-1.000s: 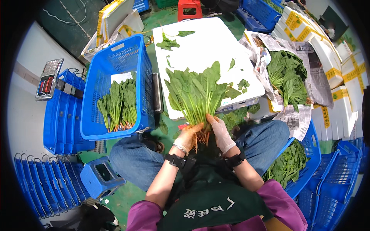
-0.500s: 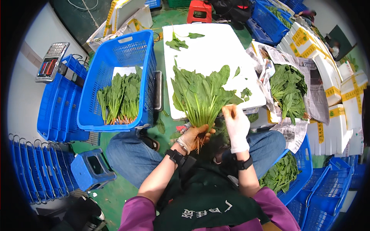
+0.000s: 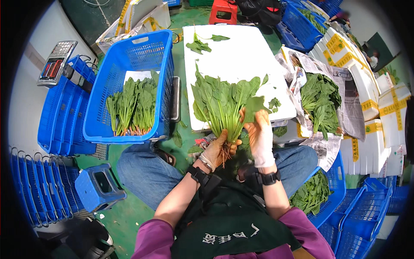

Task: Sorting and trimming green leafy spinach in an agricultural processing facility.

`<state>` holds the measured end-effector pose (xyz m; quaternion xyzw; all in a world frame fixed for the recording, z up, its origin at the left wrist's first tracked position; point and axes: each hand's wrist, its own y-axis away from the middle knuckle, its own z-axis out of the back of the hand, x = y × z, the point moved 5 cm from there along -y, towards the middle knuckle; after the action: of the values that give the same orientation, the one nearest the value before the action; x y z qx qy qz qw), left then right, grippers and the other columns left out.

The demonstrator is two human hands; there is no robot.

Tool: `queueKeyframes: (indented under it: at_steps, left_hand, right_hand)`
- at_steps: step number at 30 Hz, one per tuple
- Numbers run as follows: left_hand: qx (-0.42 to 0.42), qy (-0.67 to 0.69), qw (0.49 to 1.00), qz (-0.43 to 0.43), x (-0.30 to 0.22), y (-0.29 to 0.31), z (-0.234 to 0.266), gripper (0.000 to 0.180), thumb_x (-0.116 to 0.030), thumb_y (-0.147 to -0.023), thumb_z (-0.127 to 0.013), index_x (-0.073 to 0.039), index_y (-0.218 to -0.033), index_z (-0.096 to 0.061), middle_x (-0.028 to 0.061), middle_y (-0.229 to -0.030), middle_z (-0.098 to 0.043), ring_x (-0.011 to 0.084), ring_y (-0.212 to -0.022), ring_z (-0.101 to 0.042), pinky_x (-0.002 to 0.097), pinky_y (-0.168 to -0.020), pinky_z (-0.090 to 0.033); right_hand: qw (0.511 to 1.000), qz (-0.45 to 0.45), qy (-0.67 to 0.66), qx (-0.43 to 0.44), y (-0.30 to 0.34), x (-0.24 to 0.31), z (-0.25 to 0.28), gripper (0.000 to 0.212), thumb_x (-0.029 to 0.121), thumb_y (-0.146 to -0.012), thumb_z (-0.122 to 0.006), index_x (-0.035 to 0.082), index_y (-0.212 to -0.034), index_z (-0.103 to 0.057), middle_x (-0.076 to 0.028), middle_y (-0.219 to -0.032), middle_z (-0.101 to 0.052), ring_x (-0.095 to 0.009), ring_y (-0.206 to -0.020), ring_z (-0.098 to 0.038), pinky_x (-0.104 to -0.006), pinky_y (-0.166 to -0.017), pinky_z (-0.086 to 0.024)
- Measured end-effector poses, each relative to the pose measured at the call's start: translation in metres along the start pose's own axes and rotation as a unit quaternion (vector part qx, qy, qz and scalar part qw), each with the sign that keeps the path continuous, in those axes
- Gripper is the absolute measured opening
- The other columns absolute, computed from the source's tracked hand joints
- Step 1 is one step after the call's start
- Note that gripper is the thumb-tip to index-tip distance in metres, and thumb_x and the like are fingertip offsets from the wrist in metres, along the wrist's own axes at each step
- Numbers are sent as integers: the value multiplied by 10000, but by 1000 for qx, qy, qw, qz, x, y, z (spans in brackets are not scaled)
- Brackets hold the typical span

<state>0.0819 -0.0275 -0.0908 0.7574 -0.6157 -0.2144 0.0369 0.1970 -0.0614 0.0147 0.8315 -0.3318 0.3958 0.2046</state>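
Observation:
A leafy bunch of spinach (image 3: 222, 101) stands fanned out in front of me, its pinkish roots pointing down toward my lap. My left hand (image 3: 213, 152), in a pale glove, is wrapped round the stems just above the roots. On the bunch's right side is my right hand (image 3: 260, 140), in a white glove with stained fingertips. A broad spinach leaf (image 3: 255, 105) shows between its thumb and fingers, bent away from the bunch. Behind the bunch lies a white foam board (image 3: 233, 52) with several loose leaves (image 3: 198, 46) on it.
At left, a blue basket (image 3: 164, 82) holds trimmed spinach, with a scale display (image 3: 56, 62) beyond it. More spinach (image 3: 321, 103) lies on newspaper at right; another blue basket (image 3: 338, 181) sits below. A blue stool (image 3: 99, 187) stands left of my knee, a red stool (image 3: 223, 12) beyond the board.
My right hand has shifted slightly left and turned more upright, and a leaf now shows between its thumb and fingers. My left hand keeps its hold on the spinach bunch.

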Motion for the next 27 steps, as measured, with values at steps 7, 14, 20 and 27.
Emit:
queueKeyframes:
  at_steps: [7, 14, 20, 27]
  left_hand:
    - [-98, -5, 995, -25, 1, -6, -1, 392, -387, -842, -600, -26, -991, -561, 118, -836, -630, 128, -598, -551, 225, -512, -465]
    - [-83, 14, 995, -44, 2, -4, -9, 351, -363, -858, -591, -35, -979, -563, 117, -782, -625, 128, -585, -544, 223, -501, -468]
    - [-116, -19, 992, -49, 7, -6, -5, 328, -354, -854, -605, -44, -948, -550, 78, -732, -586, 140, -583, -534, 237, -490, -459]
    - [-107, 11, 993, -57, 8, -10, 6, 348, -350, -853, -604, -52, -1019, -540, 50, -788, -600, 118, -638, -565, 229, -532, -477]
  right_hand:
    - [941, -320, -106, 0, 100, -22, 11, 258, 317, -946, -417, 87, -999, -524, 40, -639, -432, -43, -424, -248, -185, -415, -213]
    - [862, 103, 495, -41, 24, 10, 9, 277, 248, -804, -645, 54, -972, -541, 3, -634, -503, -88, -499, -480, -233, -452, -386]
    - [715, 129, 687, -1, -12, -15, -5, 326, 277, -735, -682, 49, -939, -569, -157, -771, -621, -305, -751, -622, -359, -667, -476]
    - [895, 137, 422, -46, 27, -20, 4, 121, 133, -841, -583, 49, -916, -537, -74, -815, -577, -183, -727, -555, -290, -686, -438]
